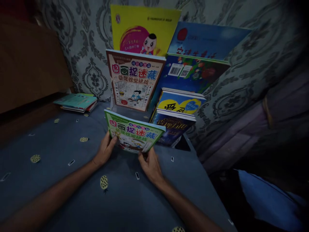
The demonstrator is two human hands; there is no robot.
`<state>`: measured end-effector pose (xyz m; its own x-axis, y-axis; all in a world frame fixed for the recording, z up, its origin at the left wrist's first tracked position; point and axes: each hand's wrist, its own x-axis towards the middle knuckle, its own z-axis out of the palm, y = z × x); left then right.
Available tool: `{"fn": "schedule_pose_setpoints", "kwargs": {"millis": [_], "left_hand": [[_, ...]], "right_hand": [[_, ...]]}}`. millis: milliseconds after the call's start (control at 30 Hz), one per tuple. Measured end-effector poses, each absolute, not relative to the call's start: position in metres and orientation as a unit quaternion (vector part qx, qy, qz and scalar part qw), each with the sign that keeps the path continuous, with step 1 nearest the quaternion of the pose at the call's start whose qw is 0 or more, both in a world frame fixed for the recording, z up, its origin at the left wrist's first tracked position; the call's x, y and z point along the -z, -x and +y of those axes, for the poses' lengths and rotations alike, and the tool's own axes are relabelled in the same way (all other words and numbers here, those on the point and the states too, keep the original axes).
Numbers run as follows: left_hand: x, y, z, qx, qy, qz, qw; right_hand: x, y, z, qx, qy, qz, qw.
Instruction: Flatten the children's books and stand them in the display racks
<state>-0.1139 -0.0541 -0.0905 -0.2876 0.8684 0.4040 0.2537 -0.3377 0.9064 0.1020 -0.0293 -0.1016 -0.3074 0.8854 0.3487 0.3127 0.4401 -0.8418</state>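
Observation:
A thin picture book with a green-bordered cover (132, 134) is held upright and tilted back between both hands. My left hand (106, 148) grips its left edge, thumb on the front. At the lower right corner, my right hand (151, 164) pinches the book. Just behind it, a similar brown-bordered book (135, 80) stands upright on a clear stand (129, 112). Taller at the back rises a yellow book (146, 29). To the right are a blue book (207, 40), a dark blue book with a barcode (193, 72), a yellow-and-blue book (181, 102) and a dark purple book (175, 124).
A small stack of books (77, 102) lies at the left, near a brown wooden panel (31, 61). Patterned wallpaper (94, 77) backs the grey-blue covered surface (72, 193). A purple curtain (256, 129) hangs past the right edge, above a light blue item (270, 199).

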Motion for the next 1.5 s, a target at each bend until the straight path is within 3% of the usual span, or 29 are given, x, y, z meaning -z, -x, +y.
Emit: {"fn": "schedule_pose_setpoints", "kwargs": {"millis": [300,700,1067,1500], "left_hand": [[0.086,0.117,-0.055,-0.629,-0.524,0.518,0.248],[0.081,0.122,-0.051,-0.659,-0.497,0.512,0.239],[0.067,0.122,-0.038,-0.69,-0.48,0.49,0.232],[0.003,0.139,-0.001,-0.72,-0.53,0.422,0.151]], "right_hand": [[0.106,-0.101,-0.026,-0.331,0.391,-0.732,0.449],[0.077,-0.084,-0.01,-0.336,0.376,-0.694,0.513],[0.034,-0.092,0.001,-0.217,0.353,-0.751,0.514],[-0.037,-0.084,0.04,-0.12,0.32,-0.773,0.535]]}}
